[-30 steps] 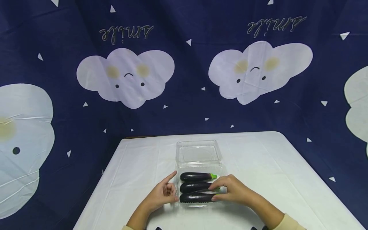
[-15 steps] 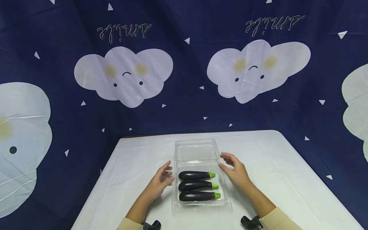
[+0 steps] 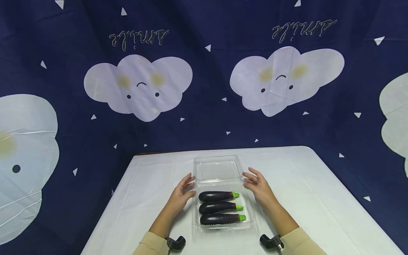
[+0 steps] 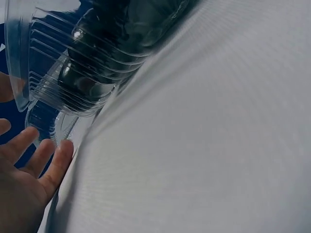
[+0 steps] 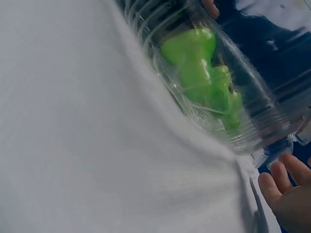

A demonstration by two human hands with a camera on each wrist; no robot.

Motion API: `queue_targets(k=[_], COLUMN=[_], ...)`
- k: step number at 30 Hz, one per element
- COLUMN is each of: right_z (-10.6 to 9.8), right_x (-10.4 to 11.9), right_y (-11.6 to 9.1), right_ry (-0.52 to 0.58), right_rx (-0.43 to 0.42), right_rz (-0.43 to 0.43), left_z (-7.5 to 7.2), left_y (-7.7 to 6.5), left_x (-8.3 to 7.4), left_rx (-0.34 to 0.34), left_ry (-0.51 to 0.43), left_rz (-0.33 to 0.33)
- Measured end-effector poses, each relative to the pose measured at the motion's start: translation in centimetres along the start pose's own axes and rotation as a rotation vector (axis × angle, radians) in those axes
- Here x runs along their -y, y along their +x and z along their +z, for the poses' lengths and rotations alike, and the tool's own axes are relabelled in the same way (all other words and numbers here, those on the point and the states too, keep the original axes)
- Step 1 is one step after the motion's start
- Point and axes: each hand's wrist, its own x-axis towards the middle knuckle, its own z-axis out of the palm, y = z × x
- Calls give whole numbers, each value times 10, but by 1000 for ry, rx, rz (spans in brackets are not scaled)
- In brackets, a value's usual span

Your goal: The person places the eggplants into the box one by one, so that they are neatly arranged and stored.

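Three dark purple eggplants with bright green stems lie side by side in the base of a clear plastic clamshell box [image 3: 251,209]: a far one [image 3: 216,196], a middle one [image 3: 218,207] and a near one [image 3: 220,219]. The box's lid [image 3: 218,168] is folded back behind them. At the box's left side, level with the hinge, is my left hand [image 3: 179,194], its fingers spread and relaxed. My right hand [image 3: 260,187] mirrors it at the right side, fingertips close to the lid's corner. Whether either hand touches the plastic I cannot tell. Green stems [image 5: 194,63] show through the box wall in the right wrist view.
A white cloth covers the table [image 3: 153,184]. Behind it hangs a dark blue curtain [image 3: 210,131] printed with clouds and small triangles. A black wrist device [image 3: 176,243] is on the left wrist, and another [image 3: 271,242] on the right.
My right hand has let go of the near eggplants and moved back to the lid's right side. My left hand has slid forward along the box's left side.
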Motion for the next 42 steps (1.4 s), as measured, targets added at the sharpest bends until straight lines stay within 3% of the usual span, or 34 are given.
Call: queue_targets(k=[4,8,15,19,22,24,26,29,32,34,37,42], right_z=[-4,-7,-14,-20,-24,-27,-31,-39,-47,-52,-56,-54], right_x=[-1,-1,-2,-2,-1,2,8,17,25,27,28,28], right_y=[1,3,1,0,-3,-7,-12,-19,-27,-32,-39,-52], right_ry=[3,-68,-200,-224,-293,-335,-366,-327,-276,-241,-198,-116], right_rx=[-1,1,-69,-39,28,78,160,342,549,650,754,807], right_rz=[-46,-137,-240,-214,-156,-102,-67,2,59,86,71,120], left_z=[-1,-1,-1,-7,-15,-20,-25,-31,-35,-37,-35,-28], left_y=[1,0,-8,-11,-16,-21,-26,-29,-31,-32,-34,-38], left_x=[-2,-3,-1,-3,-9,-14,-20,-29,-33,-34,-32,-30], left_rx=[-10,-62,-142,-129,-45,47,163,363,561,649,706,737], left_ry=[-28,-30,172,288,343,322,259,122,-7,-77,-165,-260], left_rz=[45,109,217,204,136,73,7,-78,-101,-98,-113,-178])
